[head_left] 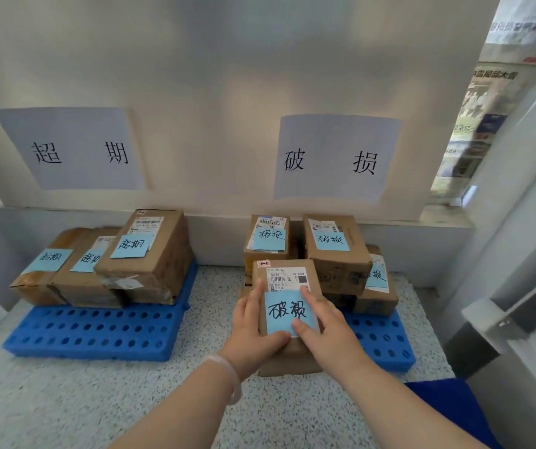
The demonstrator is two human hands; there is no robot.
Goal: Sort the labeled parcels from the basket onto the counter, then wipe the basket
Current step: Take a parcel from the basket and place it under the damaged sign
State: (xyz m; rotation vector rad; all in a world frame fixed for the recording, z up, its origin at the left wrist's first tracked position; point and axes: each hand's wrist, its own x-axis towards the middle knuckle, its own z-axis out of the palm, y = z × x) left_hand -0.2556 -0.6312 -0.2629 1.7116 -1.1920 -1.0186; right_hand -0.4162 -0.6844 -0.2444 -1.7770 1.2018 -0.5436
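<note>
A speckled grey tabletop (66, 400) runs up to a white wall (211, 76).

At its middle, both hands grip one brown parcel (287, 277). The left hand (253, 335) clasps the parcel's left side, forefinger laid along the top and thumb pressed at the near edge. The right hand (328, 328) clasps the right side the same way, its thumb resting on the lower corner of a blue note (287, 312) that reads 破损. Both hands are partly closed round the box, and a pale bracelet (228, 371) circles the left wrist. A printed shipping label sits on the parcel at 12 o'clock from the note. Brown cardboard shows below the hands; I cannot tell whether the parcel rests on anything.

Under and beside it lies the right blue perforated pallet (380, 341). From the held parcel:
- At 12 o'clock stands a second 破损 parcel (268, 244).
- At 1 o'clock stands a third 破损 parcel (334, 254).
- At 3 o'clock a fourth parcel (378, 286) lies half hidden.

On the wall above them hangs a paper sign (334, 160) printed 破损.

Well apart at 9 o'clock, the left blue pallet (98, 328) carries three parcels marked 超期:
- a tall one (150, 254)
- a middle one (88, 273)
- an outer one (40, 273)

These touch side by side beneath a sign (75, 150) printed 超期.

Newspaper (474, 124) covers a window at 2 o'clock. A dark blue object (448, 406) sits at 5 o'clock; I cannot tell what it is.
</note>
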